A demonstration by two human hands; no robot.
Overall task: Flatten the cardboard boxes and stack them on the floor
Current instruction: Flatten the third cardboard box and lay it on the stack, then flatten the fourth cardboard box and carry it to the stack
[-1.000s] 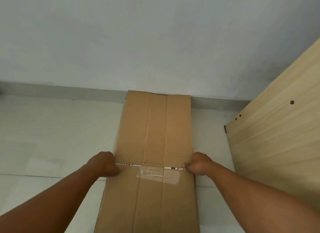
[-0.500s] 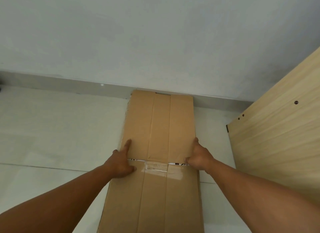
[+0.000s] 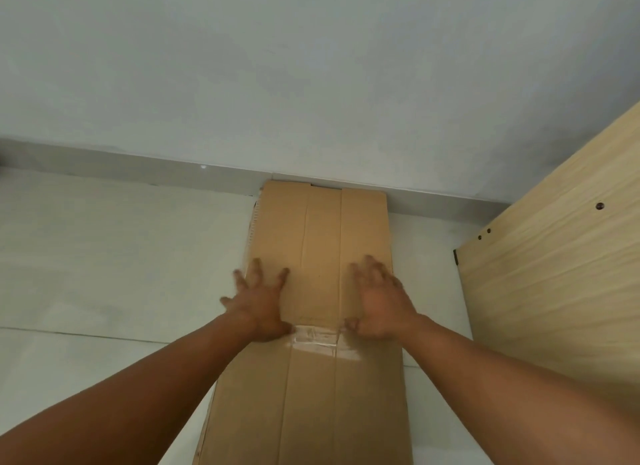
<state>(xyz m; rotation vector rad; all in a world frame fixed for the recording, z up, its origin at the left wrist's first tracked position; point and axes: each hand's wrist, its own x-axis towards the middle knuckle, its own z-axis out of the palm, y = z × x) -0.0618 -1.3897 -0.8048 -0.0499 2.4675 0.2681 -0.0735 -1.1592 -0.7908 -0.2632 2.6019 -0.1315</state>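
A long flattened cardboard box [image 3: 320,236] lies on the pale floor, its far end against the wall's skirting. A strip of clear tape [image 3: 317,340] crosses its middle. My left hand [image 3: 259,302] lies flat with fingers spread on the box's left side, just beyond the tape. My right hand [image 3: 379,300] presses flat on the right side at the same level, fingers spread. Both palms face down and hold nothing.
A light wooden board [image 3: 554,267] with screw holes stands at the right, close to the box's edge. The grey wall [image 3: 311,77] and skirting [image 3: 173,177] run across the back. Pale floor tiles [image 3: 114,264] stretch to the left.
Both hands have let go of the box's side edges and opened out flat on top of the cardboard, moving inward and forward. The view has shifted slightly closer.
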